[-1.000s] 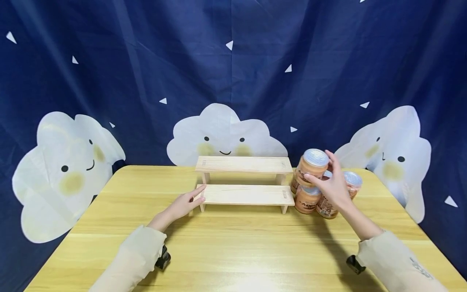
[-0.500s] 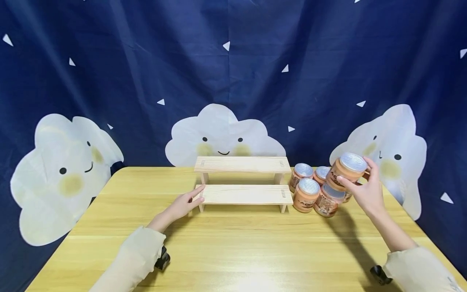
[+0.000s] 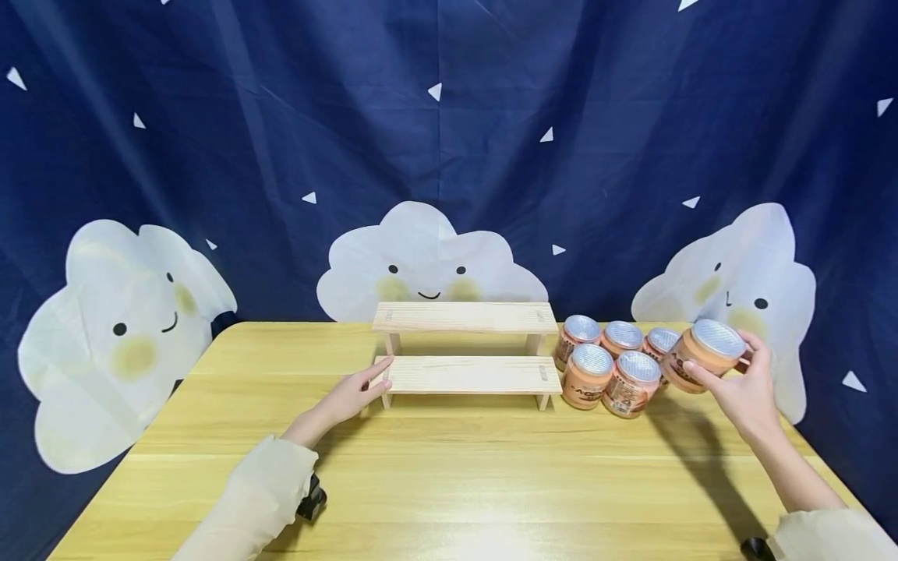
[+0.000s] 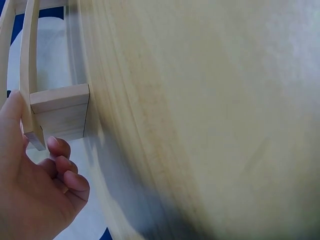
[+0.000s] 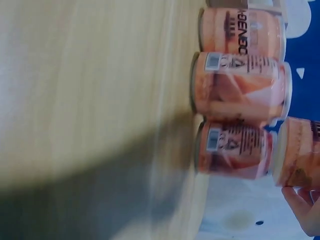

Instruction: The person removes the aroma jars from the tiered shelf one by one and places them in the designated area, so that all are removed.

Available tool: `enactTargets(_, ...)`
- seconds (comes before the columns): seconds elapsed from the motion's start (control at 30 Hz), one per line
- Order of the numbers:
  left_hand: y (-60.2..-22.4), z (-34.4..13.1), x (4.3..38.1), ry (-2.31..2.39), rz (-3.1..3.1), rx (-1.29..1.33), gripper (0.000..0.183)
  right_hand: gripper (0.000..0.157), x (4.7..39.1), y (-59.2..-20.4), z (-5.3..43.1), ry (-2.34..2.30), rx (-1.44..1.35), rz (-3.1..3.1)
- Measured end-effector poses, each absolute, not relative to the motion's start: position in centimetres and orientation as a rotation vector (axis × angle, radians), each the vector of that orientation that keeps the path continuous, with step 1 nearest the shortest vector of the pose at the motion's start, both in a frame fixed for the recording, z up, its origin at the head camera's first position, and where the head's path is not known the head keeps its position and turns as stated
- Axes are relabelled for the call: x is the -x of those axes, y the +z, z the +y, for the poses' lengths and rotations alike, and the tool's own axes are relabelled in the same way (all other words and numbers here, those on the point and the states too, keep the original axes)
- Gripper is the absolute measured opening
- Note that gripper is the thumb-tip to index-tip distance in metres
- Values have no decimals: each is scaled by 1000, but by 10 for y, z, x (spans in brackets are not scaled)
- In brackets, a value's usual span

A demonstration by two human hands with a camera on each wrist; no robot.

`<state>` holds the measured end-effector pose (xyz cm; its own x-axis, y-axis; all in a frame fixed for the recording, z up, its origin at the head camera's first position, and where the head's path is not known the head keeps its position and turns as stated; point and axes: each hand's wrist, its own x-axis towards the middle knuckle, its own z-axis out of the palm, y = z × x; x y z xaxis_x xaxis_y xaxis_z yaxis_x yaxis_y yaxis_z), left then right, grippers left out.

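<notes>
My right hand (image 3: 754, 393) grips an orange jar (image 3: 701, 354) with a silver lid, tilted and held up off the table at the right end of a group of similar jars. In the right wrist view, fingertips (image 5: 300, 202) touch the side of the held jar (image 5: 302, 155). My left hand (image 3: 351, 396) pinches the left end of the lower step of a two-step wooden rack (image 3: 470, 374). Seen from the left wrist, the left hand (image 4: 37, 190) has a finger along the plank (image 4: 29, 75) and its other fingers curled by the plank's end.
Several orange jars (image 3: 588, 376) with silver lids stand in two rows close to the rack's right end. Rack and jars are on a light wooden table (image 3: 449, 467). Behind the table hangs a dark blue curtain (image 3: 449, 140) with smiling clouds.
My right hand has carried the jar rightward from above the front-left jar, past the others, and lower to the right end of the group. My left hand stays at the rack.
</notes>
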<state>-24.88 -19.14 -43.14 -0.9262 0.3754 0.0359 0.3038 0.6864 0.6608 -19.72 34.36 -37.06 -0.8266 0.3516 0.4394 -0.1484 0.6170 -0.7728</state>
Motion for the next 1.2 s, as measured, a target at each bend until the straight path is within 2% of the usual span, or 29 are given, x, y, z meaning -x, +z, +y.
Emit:
enactTargets(0.23, -430, -192, 248, 1077, 2783, -571, 57, 72, 193, -386, 354, 1134, 98, -2324)
enactTargets(0.37, -431, -193, 249, 1071, 2787, -565, 57, 78, 191, -397, 356, 1106, 77, -2432)
enactTargets(0.7, -435, -193, 249, 1051, 2804, -592, 57, 80, 192, -419, 362, 1160, -28, -2602)
enactTargets(1.2, -433, -194, 249, 1067, 2816, -584, 56, 80, 196, -424, 361, 1180, -64, -2609)
